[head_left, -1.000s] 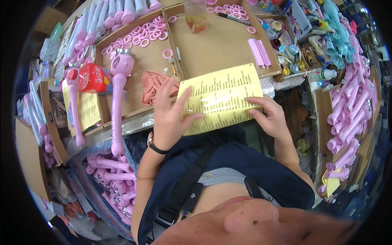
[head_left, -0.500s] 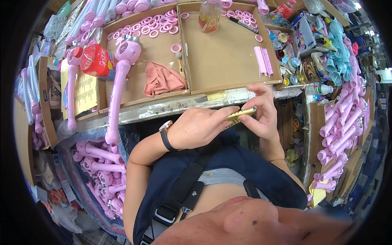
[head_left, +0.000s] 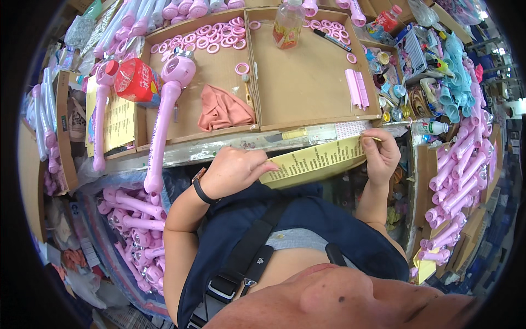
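A yellow sheet [head_left: 318, 160] with rows of small dark print is stretched between my two hands, just in front of the bench edge. My left hand [head_left: 238, 171], with a watch on its wrist, pinches the left end of the sheet. The sheet's right end is caught between the thumb and fingers of my right hand [head_left: 382, 153]. The paper bows slightly and its lower edge curls. Beyond it a small white printed sheet [head_left: 350, 129] lies on the bench edge.
Shallow cardboard trays [head_left: 307, 118] hold pink rings [head_left: 222, 35], a salmon cloth [head_left: 222, 109], a bottle [head_left: 289, 27], a marker [head_left: 331, 39] and pink strips [head_left: 357, 89]. Pink wands [head_left: 164, 126] stand at the left beside a red bottle [head_left: 136, 81]. More wands [head_left: 139, 222] fill a lined bin.
The yellow sheet, folded or rolled small between my fingers before, is now spread out wide. My left hand has moved left and my right hand right and slightly lower.
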A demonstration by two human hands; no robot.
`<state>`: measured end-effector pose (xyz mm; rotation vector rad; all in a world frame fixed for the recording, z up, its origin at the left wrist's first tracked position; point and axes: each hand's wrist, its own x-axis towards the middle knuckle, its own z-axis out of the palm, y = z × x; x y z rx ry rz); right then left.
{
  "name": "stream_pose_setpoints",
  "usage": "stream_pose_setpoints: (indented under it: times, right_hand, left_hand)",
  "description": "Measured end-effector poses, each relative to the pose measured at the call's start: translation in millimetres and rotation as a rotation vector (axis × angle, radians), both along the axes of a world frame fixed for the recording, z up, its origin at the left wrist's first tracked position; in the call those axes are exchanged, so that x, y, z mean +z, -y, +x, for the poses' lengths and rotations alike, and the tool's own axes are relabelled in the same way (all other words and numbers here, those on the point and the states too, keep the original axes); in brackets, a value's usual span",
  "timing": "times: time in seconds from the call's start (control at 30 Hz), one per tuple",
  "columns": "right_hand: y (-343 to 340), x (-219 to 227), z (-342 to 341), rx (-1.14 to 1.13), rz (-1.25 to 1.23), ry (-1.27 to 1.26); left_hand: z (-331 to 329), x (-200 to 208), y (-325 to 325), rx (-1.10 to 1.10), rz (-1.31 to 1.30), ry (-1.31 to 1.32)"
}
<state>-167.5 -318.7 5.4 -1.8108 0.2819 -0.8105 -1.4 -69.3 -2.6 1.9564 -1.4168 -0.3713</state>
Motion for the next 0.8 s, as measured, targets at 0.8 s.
stream_pose_setpoints:
  times: [0.8]
  right_hand:
    - [119.7, -129.2, 186.7, -0.199, -0.980, -0.474]
  left_hand:
    - [68.8, -114.1, 155.5, 0.144, 0.526, 0.395]
